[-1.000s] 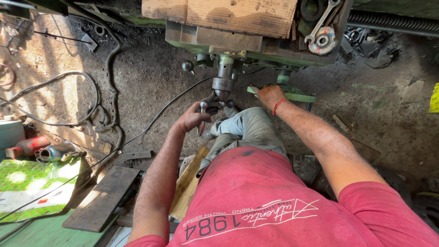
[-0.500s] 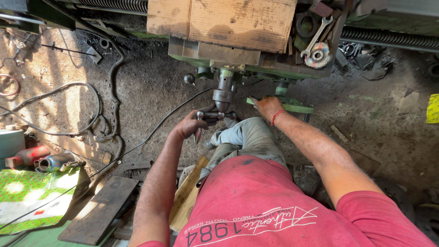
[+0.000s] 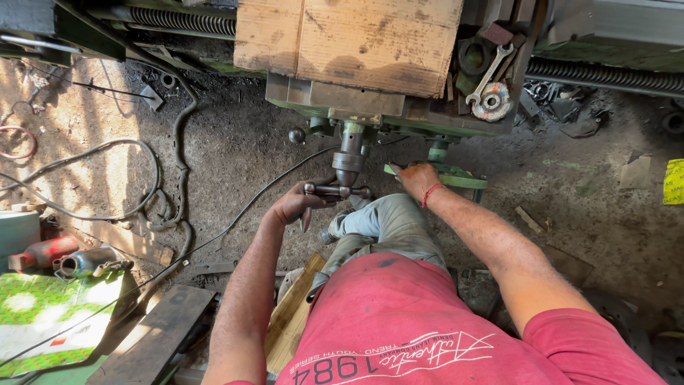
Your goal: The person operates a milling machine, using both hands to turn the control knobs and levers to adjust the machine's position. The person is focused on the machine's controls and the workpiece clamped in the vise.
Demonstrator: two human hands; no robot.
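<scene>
Workshop floor [image 3: 235, 142] here is packed dirt, oily and dark near the machine, sunlit toward the left edge with a couple of loose cables [image 3: 153, 175] snaking across it. A green machine [image 3: 320, 96] runs along the top edge, with a worn wooden board [image 3: 349, 39] lying on it and one spanner [image 3: 491, 68] beside a round grinding disc [image 3: 491, 100].

The crank handle [image 3: 338, 190] is a short grey steel bar with knobbed ends, sitting crosswise under a vertical shaft [image 3: 349, 153] at the front of the machine. Left hand [image 3: 296, 203] is wrapped closed around its left end. Right hand [image 3: 415, 177] lies flat and open on one green lever plate [image 3: 449, 178] just right of the shaft, not gripping anything.

Two hands, one handle, one red wristband [image 3: 429, 194]. At the left edge of the floor lie one red tool [image 3: 43, 251] and one blue one [image 3: 85, 260].
</scene>
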